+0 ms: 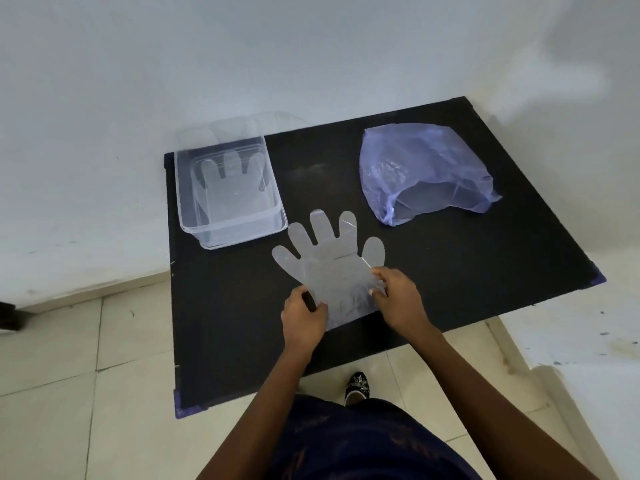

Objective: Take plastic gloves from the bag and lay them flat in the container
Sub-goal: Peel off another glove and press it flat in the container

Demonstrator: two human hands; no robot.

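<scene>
A clear plastic glove point(332, 261) is spread open above the black table point(485, 271), its fingers pointing away from me. My left hand point(303, 320) pinches its cuff on the left side and my right hand point(398, 299) pinches the cuff on the right. The clear rectangular container point(277, 216) stands at the table's back left, with another clear glove point(228, 181) lying flat inside it. A translucent blue-purple plastic bag point(415, 161) lies at the back right, its mouth facing me; I cannot tell what it holds.
White walls close in behind the table and at left. Tiled floor shows at left and below the table's near edge. A white ledge runs along the right. My foot point(356, 386) shows under the table's front edge.
</scene>
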